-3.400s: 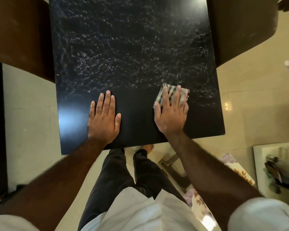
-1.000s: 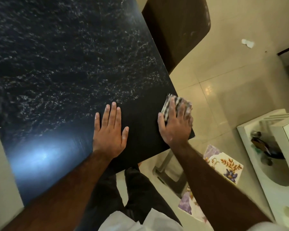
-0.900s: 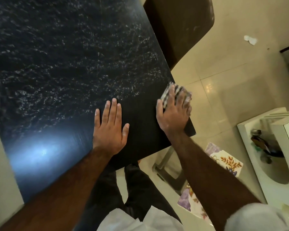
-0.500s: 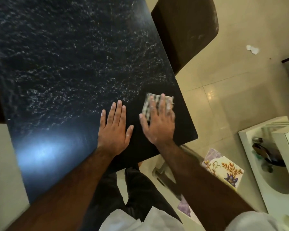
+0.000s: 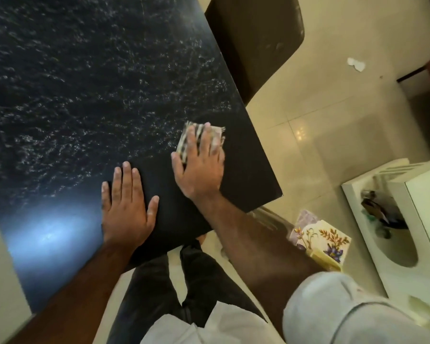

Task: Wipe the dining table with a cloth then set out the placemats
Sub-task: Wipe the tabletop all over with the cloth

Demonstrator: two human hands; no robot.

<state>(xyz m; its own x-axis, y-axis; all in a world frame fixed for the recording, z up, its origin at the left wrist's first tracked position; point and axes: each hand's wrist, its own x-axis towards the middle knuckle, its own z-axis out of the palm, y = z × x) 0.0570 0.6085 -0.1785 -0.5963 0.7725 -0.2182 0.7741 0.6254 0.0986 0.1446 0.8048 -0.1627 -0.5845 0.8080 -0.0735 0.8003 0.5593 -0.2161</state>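
A black, glossy dining table point(image 5: 90, 78) fills the upper left of the head view, speckled with fine white marks except for a darker band near me. My right hand point(image 5: 200, 167) presses flat on a folded checked cloth point(image 5: 188, 136) near the table's right edge, with straight fingers covering most of it. Flat on the tabletop, my left hand point(image 5: 126, 207) rests close to the near edge with its fingers straight. Floral placemats point(image 5: 325, 240) lie low down to the right of the table, partly hidden behind my right arm.
A dark brown chair point(image 5: 256, 38) stands at the table's far right side. A white unit point(image 5: 402, 219) with dark items in a recess is at the right. A scrap of white paper point(image 5: 356, 64) lies on the beige tiled floor. My legs stand at the near edge.
My right hand slid the cloth from the table's right edge leftward toward my left hand, then back a little to the right and farther from me. My left hand stayed planted.
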